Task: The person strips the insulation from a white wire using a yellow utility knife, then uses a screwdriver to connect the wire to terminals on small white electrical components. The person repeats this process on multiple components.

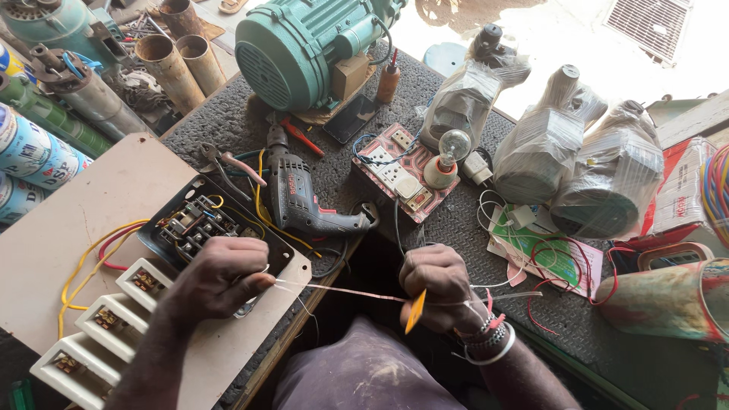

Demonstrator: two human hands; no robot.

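My left hand (220, 275) pinches one end of a thin pale wire (342, 291) above a black open control box (203, 226) with relays and yellow and red wires. The box lies on a beige board (83, 220) with white switch housings (99, 326). My right hand (439, 287) grips the wire's other end together with a small orange-handled tool (414, 311). The wire runs taut between both hands.
A dark power drill (300, 199), pliers (231, 168), a test board with a bulb (414, 176), a green motor (304, 49), plastic-wrapped pumps (577, 156), rusty pipes (175, 61), a phone (349, 118) and loose wires crowd the dark bench (592, 326).
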